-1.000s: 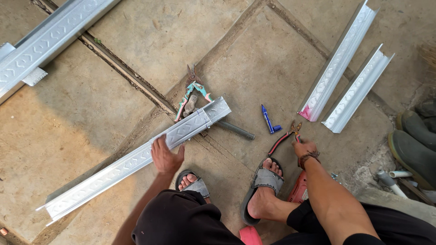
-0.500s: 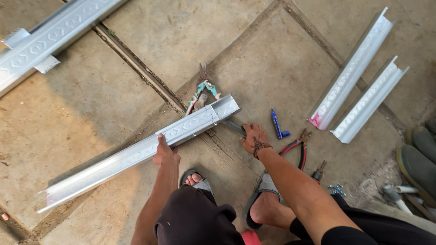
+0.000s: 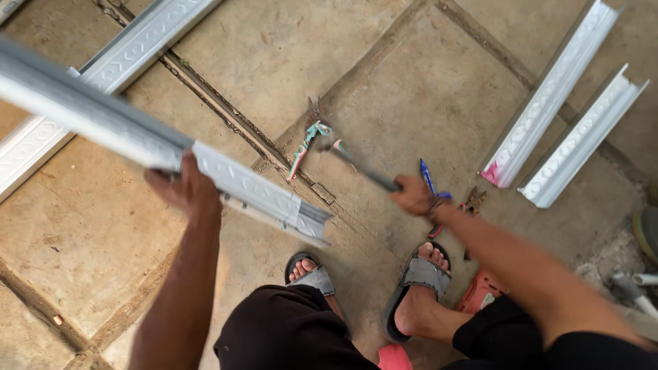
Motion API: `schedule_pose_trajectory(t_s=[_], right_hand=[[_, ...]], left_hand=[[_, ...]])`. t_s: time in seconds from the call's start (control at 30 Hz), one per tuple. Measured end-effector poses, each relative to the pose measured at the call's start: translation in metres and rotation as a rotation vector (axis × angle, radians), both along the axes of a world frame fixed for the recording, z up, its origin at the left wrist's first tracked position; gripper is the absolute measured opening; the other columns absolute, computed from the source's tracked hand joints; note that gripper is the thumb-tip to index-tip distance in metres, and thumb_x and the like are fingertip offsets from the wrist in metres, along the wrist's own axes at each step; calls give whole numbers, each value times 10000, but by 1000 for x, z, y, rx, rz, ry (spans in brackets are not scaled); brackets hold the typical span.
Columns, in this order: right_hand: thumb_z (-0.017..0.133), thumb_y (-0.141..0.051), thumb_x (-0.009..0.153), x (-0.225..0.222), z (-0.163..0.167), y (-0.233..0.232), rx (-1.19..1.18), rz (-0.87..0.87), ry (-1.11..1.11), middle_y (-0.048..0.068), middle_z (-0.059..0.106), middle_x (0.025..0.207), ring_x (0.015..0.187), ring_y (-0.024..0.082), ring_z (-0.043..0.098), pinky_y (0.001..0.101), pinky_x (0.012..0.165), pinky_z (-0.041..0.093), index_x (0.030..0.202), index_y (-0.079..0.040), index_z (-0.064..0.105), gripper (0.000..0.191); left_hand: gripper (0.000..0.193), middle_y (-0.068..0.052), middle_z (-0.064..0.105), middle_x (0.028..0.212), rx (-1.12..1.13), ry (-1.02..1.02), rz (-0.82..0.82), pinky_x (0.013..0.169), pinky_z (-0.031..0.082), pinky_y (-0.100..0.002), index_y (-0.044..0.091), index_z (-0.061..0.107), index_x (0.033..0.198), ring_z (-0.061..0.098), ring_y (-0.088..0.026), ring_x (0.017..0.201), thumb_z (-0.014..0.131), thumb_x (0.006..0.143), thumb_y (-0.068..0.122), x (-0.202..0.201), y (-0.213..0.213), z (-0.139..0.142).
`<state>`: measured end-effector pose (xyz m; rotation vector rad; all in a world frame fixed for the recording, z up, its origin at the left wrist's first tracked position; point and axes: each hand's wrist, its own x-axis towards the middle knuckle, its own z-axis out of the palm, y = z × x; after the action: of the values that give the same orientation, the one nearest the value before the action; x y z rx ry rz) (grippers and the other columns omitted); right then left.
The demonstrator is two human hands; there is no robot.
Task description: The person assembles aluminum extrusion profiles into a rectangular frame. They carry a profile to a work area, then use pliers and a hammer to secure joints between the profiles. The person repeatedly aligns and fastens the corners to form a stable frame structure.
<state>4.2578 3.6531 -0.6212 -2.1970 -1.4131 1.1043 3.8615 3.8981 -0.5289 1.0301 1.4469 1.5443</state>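
We note the left hand (image 3: 179,188) closed around a long metal channel (image 3: 247,192), which is held clear of the paved floor (image 3: 411,75). Its long axis runs from upper left to lower right across the head view; the cut end (image 3: 317,229) hangs free just above and left of the sandalled feet (image 3: 312,274), and the far end passes out of frame at the left. The grip sits well back from that cut end.

The right hand (image 3: 413,195) is clamped on the handle of a hammer (image 3: 356,168), whose head points up and left, towards the tin snips (image 3: 306,140) lying on the floor. The two hands are well apart. The channel's free end lies between them, nearer the left hand; the right hand stands to its right, slightly higher in the view.
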Motion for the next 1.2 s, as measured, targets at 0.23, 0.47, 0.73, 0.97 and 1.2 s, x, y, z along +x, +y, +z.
schedule_pose_trajectory(t_s=[0.23, 0.47, 0.73, 0.97, 1.2], right_hand=[[683, -495, 856, 131, 86, -30, -187, 50, -171, 183, 699, 692, 681, 311, 716, 457, 679, 561, 920, -28, 709, 472], [689, -499, 865, 109, 37, -110, -213, -257, -45, 97, 641, 632, 593, 235, 656, 426, 575, 545, 975, -64, 731, 451], [724, -478, 870, 50, -27, -148, -241, -490, 135, 111, 588, 539, 486, 212, 589, 399, 495, 438, 930, -62, 724, 420], [698, -430, 893, 59, -22, -132, -185, -470, 248, 71, 662, 560, 509, 184, 687, 363, 494, 517, 916, -27, 695, 404], [677, -434, 912, 67, -30, -121, -168, -420, 268, 96, 648, 553, 501, 197, 678, 372, 492, 521, 947, -30, 688, 406]], left_hand=[[611, -116, 675, 1120, -261, 564, -145, 939, 542, -435, 58, 473, 1324, 672, -259, 1001, 821, 853, 231, 195, 80, 5], [610, -150, 564, 1334, -311, 753, -313, 896, 527, -501, 49, 458, 1270, 668, -381, 1080, 810, 814, 249, 349, 78, -39], [601, -172, 571, 1256, -371, 995, -270, 748, 599, -494, 39, 428, 1244, 724, -380, 933, 805, 833, 263, 442, 99, -68], [628, -172, 518, 1306, -478, 1088, -278, 644, 614, -430, 40, 375, 1294, 740, -340, 873, 774, 843, 218, 467, 106, -63], [1072, -303, 436, 1413, -747, 862, -485, 919, 576, -432, -58, 89, 1548, 677, -325, 1141, 812, 808, 225, 447, 86, -77]])
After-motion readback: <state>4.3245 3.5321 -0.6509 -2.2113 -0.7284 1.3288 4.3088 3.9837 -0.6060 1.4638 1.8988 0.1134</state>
